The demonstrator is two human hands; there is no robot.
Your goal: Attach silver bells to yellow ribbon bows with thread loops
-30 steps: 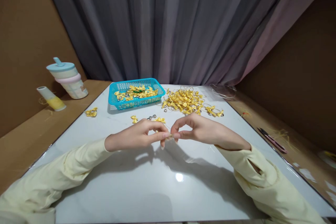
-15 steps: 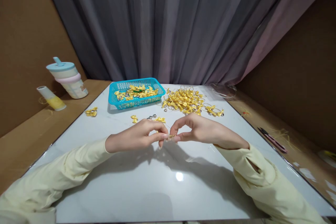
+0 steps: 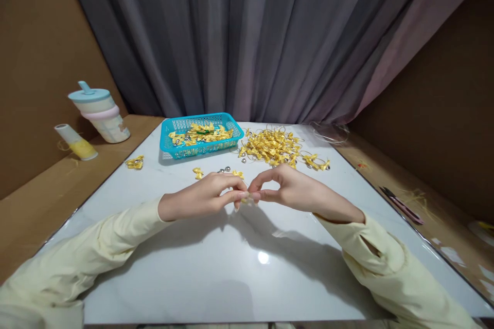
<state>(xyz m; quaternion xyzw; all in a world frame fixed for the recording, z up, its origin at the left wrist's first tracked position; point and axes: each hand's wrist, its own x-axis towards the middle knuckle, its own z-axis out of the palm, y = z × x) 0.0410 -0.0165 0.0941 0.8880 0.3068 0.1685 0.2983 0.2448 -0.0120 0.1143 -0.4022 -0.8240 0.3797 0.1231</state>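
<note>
My left hand (image 3: pixel 204 196) and my right hand (image 3: pixel 290 188) meet fingertip to fingertip over the middle of the white table (image 3: pixel 216 267). Both pinch one small yellow piece (image 3: pixel 247 198) between thumb and forefinger; most of it is hidden by the fingers. Just behind my left hand lie a few loose yellow bows with silver beads (image 3: pixel 226 171). Farther back sits a heap of yellow bows on thin loops (image 3: pixel 272 147). A blue plastic basket (image 3: pixel 170 145) with more bows stands at the back left.
A lidded cup with a spout (image 3: pixel 101 113) and a small tube (image 3: pixel 75 142) rest on the brown ledge at the left. One yellow bow (image 3: pixel 135 163) lies at the table's left edge. Snips (image 3: pixel 401 205) lie on the right ledge. A grey curtain hangs behind.
Both hands have drifted slightly away from me and their fingertips have closed in together on the small yellow piece. Nothing else has moved.
</note>
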